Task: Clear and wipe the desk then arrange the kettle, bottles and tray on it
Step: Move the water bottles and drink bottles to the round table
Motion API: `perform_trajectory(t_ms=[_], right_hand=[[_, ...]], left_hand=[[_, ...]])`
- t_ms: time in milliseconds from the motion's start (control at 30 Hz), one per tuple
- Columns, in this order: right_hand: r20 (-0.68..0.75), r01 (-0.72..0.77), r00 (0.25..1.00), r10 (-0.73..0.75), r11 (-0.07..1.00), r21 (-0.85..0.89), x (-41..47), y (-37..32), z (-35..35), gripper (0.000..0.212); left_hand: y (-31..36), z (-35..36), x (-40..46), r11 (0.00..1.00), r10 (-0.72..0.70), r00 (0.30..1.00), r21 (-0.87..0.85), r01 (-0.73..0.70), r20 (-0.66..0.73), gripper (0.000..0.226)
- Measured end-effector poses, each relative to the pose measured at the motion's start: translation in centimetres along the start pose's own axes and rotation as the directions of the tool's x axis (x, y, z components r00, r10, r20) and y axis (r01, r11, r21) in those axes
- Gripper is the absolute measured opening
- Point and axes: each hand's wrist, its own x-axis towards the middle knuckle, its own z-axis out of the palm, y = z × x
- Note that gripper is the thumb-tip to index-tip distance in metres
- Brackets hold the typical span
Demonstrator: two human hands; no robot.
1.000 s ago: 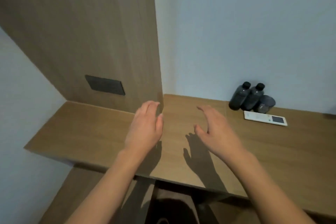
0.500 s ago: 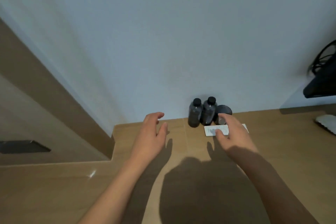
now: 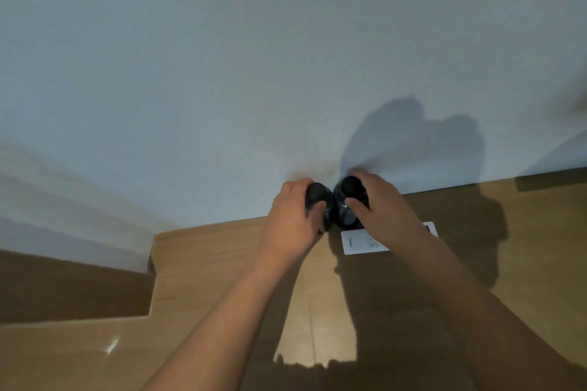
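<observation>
Where the wooden desk (image 3: 222, 263) meets the pale wall (image 3: 222, 73), each hand's grip wraps a dark bottle: left hand (image 3: 293, 225), right hand (image 3: 386, 213).

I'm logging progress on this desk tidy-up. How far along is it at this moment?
Barely begun. Nothing looks cleared or wiped: the white remote lies on the desk. In hand: the left hand grips one dark bottle and the right hand grips the other bottle, both by the wall. Left: removing the rest, wiping, then arranging; no kettle, tray or cloth is in view.
</observation>
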Motion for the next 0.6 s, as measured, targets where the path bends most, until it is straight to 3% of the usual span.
perform_trajectory(t_ms=[300, 500, 600], right_hand=[[-0.131, 0.082, 0.988, -0.081, 0.997, 0.004, -0.6, 0.3, 1.4, 0.032], [-0.37, 0.196, 0.928, -0.047, 0.905, 0.377, -5.9, -5.2, -0.1, 0.03], [-0.488, 0.303, 0.872, -0.027, 0.813, 0.497, -9.2, -8.0, -0.7, 0.03]], left_hand=[[-1.7, 1.2, -1.8, 0.998, 0.06, 0.981, -0.02, -0.065, -0.185, 0.024], [1.0, -5.5, -7.2, 0.954, 0.105, 0.898, -0.211, -0.212, -0.428, 0.015], [2.7, -9.1, -9.8, 0.894, 0.106, 0.854, -0.327, -0.306, -0.509, 0.023]])
